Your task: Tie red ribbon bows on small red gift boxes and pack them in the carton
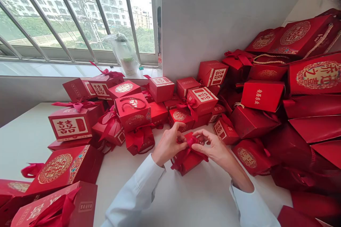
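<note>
Dozens of red gift bags [301, 35] and boxes crowd a white table [34, 131], beneath a barred window [80, 14] at 11 o'clock and against a white wall [213, 17] at 12 o'clock. The tallest heap, at 2 o'clock, leans up the wall with its bags lying loosely over one another, so a bump to its lower edge could send them sliding across the table. A clear plastic bag [124, 53] sits on the window sill [53, 69]. More bags with gold emblems [64, 170] lie at 8 o'clock, and a box with a white label [69, 124] stands at 10 o'clock among others tied with bows. Just ahead at 12 o'clock, a small red box [188, 161] rests on bare table, with a red ribbon [190, 145] gathered on top. The left hand [167, 145] and right hand [215, 149] are together over it, a narrow gap between them, each pinching the ribbon between thumb and fingers. If either pinch slackened, the knot could slip and the bow loosen; too hard a pull could dent the thin card or leave the loops uneven. White sleeves [135, 195] reach in from 7 and 5 o'clock, and a wide elbow movement could catch nearby boxes.
</note>
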A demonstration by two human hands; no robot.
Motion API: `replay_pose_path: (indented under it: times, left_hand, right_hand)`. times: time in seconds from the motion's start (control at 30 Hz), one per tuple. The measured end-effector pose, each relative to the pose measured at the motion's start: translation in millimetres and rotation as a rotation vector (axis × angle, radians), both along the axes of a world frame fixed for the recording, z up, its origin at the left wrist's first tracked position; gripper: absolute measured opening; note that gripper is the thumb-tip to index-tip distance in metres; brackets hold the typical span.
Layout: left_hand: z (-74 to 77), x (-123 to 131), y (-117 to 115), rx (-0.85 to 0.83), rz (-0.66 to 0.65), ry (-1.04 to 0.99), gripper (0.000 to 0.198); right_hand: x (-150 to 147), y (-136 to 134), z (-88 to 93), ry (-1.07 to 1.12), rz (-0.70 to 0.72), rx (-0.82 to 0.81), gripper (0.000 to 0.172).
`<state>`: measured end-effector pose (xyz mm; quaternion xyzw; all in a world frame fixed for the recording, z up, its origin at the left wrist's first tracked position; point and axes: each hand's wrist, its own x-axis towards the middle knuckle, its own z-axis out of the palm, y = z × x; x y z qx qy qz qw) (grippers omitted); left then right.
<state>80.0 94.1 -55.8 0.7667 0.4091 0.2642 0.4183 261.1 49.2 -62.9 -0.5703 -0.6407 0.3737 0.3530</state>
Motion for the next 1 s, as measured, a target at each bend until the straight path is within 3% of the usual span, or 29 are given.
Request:
replay_pose_path:
  times: [0.2, 0.3, 0.4, 0.5, 0.7, 0.83, 1.0]
  left_hand:
    - [2.0, -2, 1, -0.020, -0.015, 0.025, 0.038]
    - [8.7, -8, 2, 0.005, -0.101, 0.070, 0.038]
    - [15.0, -10, -1, 0.032, -0.191, 0.125, 0.051]
    - [14.7, -4, -11, 0.070, -0.124, 0.206, 0.068]
    - [4.0, 14, -29, 0.240, 0.027, 0.301, 0.063]
    - [4.2, 12, -26, 0.180, 0.052, 0.208, 0.058]
    - [7.7, 5, -16, 0.068, 0.018, 0.024, 0.051]
  right_hand:
    - [0, 1, -1.9, 0.040, -0.007, -0.048, 0.031]
    - [3, 1, -2.4, 0.076, -0.007, -0.076, 0.036]
    - [2, 1, -2.4, 0.080, -0.005, -0.074, 0.034]
    - [0, 1, -3.6, 0.133, -0.014, -0.083, 0.033]
    - [3, -1, -3.3, 0.395, -0.003, -0.197, 0.042]
    - [4, -4, 5.2, 0.558, 0.036, -0.302, 0.053]
    - [5, -7, 13.6, 0.573, 0.070, -0.360, 0.063]
